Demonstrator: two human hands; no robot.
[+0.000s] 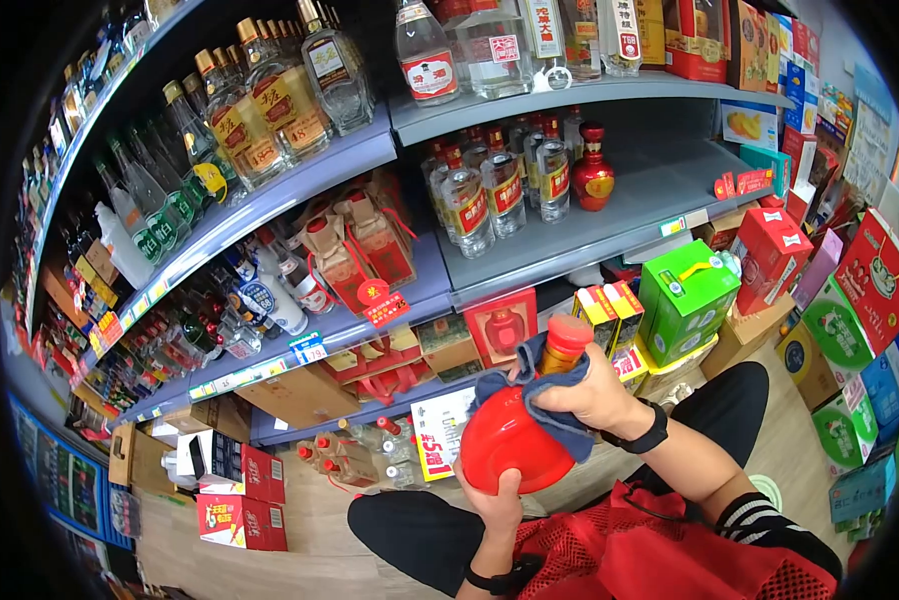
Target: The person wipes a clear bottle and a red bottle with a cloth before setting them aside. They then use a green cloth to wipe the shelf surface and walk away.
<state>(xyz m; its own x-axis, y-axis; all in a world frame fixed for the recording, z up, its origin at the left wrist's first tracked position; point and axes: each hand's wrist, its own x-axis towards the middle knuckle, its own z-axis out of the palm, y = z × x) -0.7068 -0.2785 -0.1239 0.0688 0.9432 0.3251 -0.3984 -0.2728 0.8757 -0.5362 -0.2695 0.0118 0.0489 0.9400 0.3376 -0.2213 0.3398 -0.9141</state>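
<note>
A large glossy red bottle (515, 440) with a round body and an orange-red cap is held tilted over my lap. My left hand (495, 500) grips the round body from below. A dark blue-grey cloth (562, 400) lies around the bottle's neck and shoulder. My right hand (595, 395) presses this cloth against the neck, its fingers partly hidden behind it. Behind the bottle, a red boxed item (502, 325) stands on the lower shelf.
Shelves of glass bottles (470, 215) rise ahead, with a small red bottle (593, 175) on the middle one. A green box (688, 300) stands right of centre. Red cartons (242, 520) and small bottles (342, 462) stand on the floor at left. More boxes line the right side.
</note>
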